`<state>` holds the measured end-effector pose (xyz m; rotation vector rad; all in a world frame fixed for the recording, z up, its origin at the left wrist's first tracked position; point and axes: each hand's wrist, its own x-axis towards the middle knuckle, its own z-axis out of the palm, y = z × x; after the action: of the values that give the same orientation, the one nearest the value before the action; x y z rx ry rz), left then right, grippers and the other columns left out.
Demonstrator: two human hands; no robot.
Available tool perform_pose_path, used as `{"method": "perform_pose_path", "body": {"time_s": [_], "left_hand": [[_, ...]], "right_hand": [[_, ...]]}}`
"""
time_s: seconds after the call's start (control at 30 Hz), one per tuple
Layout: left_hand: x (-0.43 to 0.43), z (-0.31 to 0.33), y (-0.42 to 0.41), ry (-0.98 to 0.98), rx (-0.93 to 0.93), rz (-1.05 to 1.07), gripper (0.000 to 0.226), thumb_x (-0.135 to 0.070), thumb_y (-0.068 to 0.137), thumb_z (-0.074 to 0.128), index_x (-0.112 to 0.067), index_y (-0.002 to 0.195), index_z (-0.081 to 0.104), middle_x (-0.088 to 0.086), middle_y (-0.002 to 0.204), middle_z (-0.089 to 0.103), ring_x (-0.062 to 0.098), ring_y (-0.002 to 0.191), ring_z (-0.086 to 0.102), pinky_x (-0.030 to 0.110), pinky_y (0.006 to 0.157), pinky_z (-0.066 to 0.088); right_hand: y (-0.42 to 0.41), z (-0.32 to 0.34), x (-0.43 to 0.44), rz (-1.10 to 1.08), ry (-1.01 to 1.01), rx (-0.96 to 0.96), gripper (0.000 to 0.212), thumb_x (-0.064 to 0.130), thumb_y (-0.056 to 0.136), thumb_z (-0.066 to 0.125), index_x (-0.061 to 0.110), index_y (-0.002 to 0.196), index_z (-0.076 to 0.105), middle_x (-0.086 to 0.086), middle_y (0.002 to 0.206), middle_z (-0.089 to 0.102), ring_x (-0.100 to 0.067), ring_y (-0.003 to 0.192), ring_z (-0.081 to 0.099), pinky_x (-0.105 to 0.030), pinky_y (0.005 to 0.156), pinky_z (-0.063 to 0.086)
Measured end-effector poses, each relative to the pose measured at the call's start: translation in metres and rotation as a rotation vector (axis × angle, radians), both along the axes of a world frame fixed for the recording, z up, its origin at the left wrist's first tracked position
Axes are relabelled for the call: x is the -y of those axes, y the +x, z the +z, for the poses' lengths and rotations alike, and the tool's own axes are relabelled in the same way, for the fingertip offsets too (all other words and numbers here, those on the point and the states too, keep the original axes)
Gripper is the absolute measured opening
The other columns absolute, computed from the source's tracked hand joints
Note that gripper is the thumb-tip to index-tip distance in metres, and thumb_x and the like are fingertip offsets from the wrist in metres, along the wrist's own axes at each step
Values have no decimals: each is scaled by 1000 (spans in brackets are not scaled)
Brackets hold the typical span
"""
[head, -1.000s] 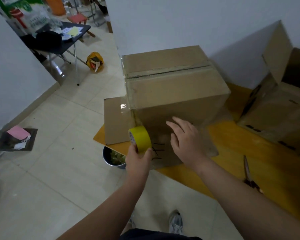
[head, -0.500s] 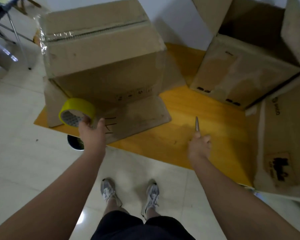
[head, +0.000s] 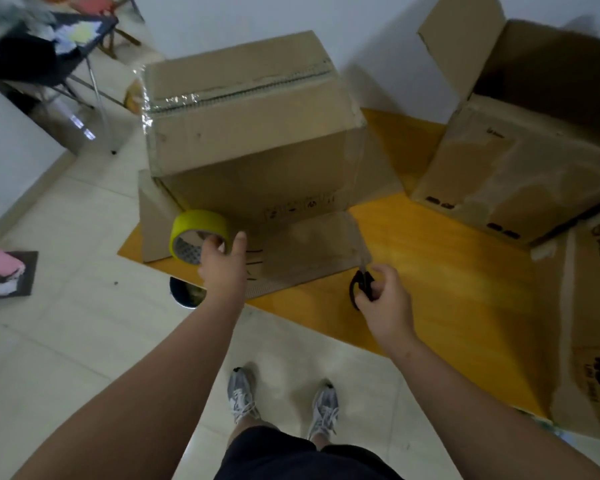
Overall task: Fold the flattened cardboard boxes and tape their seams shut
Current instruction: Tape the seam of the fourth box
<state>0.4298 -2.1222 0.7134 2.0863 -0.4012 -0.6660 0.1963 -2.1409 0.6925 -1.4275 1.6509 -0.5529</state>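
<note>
Left hand (head: 222, 268) grips the yellow tape roll (head: 198, 233), fingers curled at its core. Right hand (head: 387, 299) closes round the black handles of the scissors (head: 359, 289), blades pointing away. The step in hand is probably cutting the tape: keep the strip taut, cut close to the carton wall, then press the end flat. The cardboard box (head: 250, 140) stands on the orange table (head: 447, 258) just beyond both hands, top seam (head: 243, 90) already taped, the roll beside its near left corner.

Yellow wooden table (head: 447, 271), taped cardboard box (head: 250, 143) on it, open box (head: 520, 161) beside
</note>
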Motion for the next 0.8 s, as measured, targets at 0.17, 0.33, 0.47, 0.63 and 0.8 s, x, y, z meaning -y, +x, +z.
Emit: {"method": "perform_pose_path", "body": {"time_s": [0.17, 0.33, 0.47, 0.63, 0.8], "left_hand": [[13, 24, 17, -42, -179, 181, 51, -37, 98, 49, -4, 136, 41, 14, 122, 55, 35, 112, 53, 45, 93, 45], [-18, 34, 19, -67, -76, 136, 15, -21, 98, 46, -6, 99, 45, 5, 77, 45, 23, 74, 47, 30, 56, 33], [-37, 49, 32, -113, -168, 146, 20, -19, 94, 48, -11, 112, 44, -2, 83, 45, 18, 80, 46, 32, 65, 36], [-39, 62, 64, -133, -208, 13, 52, -21, 98, 43, -24, 147, 29, 6, 133, 41, 28, 119, 42, 34, 91, 35], [-33, 60, 81, -74, -255, -40, 37, -32, 100, 43, -18, 135, 47, 4, 122, 48, 22, 107, 44, 33, 87, 38]], "right_hand": [[47, 32, 8, 370, 52, 212, 45, 9, 97, 54, 19, 139, 43, 13, 108, 51, -18, 112, 54, -26, 91, 48], [80, 53, 23, 569, 109, 262, 45, 4, 97, 54, 20, 139, 46, 6, 112, 53, -15, 109, 54, -13, 83, 48], [99, 68, 40, 734, 194, 179, 41, 12, 88, 69, 20, 124, 50, -4, 112, 53, -22, 109, 58, -18, 78, 48], [118, 99, 62, 887, 335, 46, 55, 33, 80, 77, 24, 124, 46, 9, 115, 51, -15, 109, 54, -24, 88, 46], [141, 119, 84, 975, 306, -150, 53, 42, 78, 76, 27, 122, 48, 13, 111, 53, -12, 105, 54, -23, 86, 44]]}}
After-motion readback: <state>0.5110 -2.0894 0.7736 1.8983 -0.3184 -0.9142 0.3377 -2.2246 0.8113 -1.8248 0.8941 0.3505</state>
